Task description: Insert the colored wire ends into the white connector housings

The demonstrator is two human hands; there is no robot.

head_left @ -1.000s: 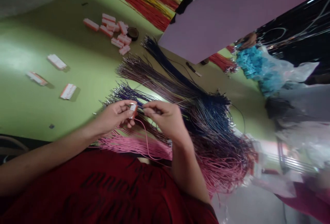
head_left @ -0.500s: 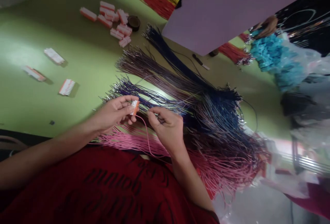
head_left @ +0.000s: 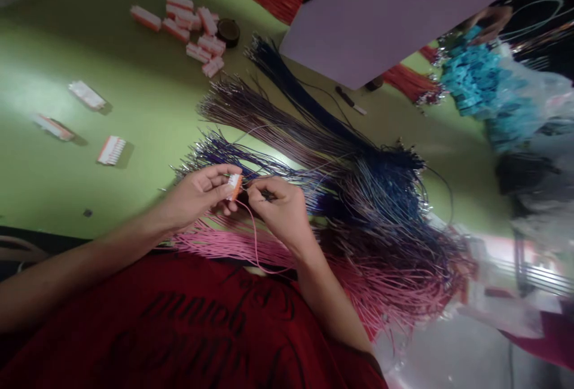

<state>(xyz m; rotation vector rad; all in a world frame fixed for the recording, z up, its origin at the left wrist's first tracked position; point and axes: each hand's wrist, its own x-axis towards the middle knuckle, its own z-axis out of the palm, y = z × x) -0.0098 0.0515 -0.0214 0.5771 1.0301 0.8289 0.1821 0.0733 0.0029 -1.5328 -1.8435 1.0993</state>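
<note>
My left hand (head_left: 204, 192) pinches a white and orange wire connector (head_left: 234, 187) between thumb and fingers. A single pink wire (head_left: 255, 236) runs out of the connector's lower end and curves down toward my shirt. Close beside the connector's orange side, my right hand (head_left: 282, 207) is closed in a pinch on a thin wire, its tip by the connector; the wire's colour is hard to make out. Under and around both hands lie bundles of pink wires (head_left: 224, 248), purple-blue wires (head_left: 224, 153) and brown wires (head_left: 251, 111) with metal-tipped ends.
White connectors (head_left: 112, 150) lie at left on the green table (head_left: 152, 102). Farther back sit several orange and white connectors (head_left: 146, 18) and a tape roll (head_left: 228, 32). A purple panel (head_left: 385, 18) overhangs the back. Another person's hand (head_left: 493, 23) is near turquoise pieces (head_left: 475, 75).
My right hand has moved left, bringing the wire tip up to the connector. My left hand keeps its hold. The other person's hand has shifted right and up a little.
</note>
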